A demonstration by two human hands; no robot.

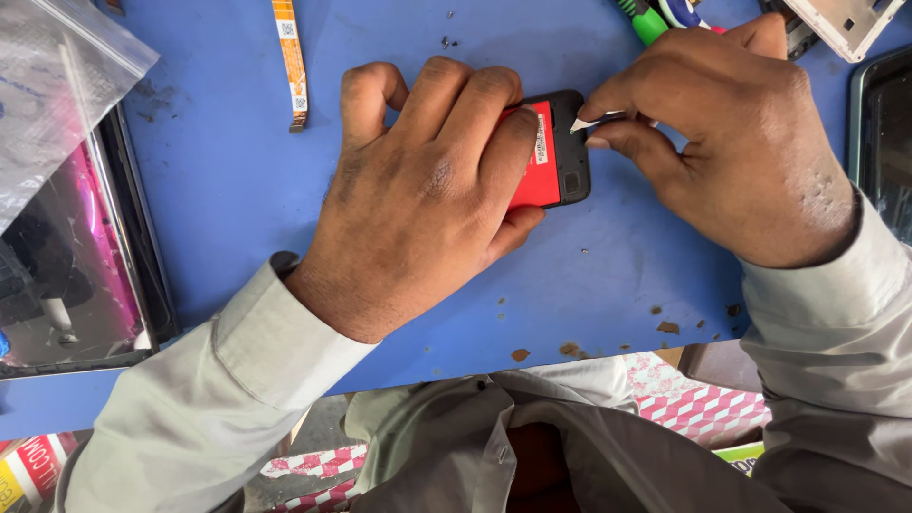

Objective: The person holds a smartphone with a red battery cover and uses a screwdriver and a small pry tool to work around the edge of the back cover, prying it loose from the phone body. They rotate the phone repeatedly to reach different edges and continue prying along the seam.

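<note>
My left hand (423,195) lies palm down over a small phone (556,152) with a black frame and a red battery or back panel, pressing it onto the blue work mat (237,171). My right hand (731,142) pinches a thin white pointed pick (584,123) between thumb and forefinger. The pick's tip touches the top right edge of the phone. Most of the phone is hidden under my left fingers.
A dark tablet-like screen with a pink reflection (81,256) lies at the left under a clear plastic bag (52,85). An orange flex ribbon (291,57) lies at the top. Another dark screen (883,142) is at the right edge. Green-handled tools (651,19) sit at the top.
</note>
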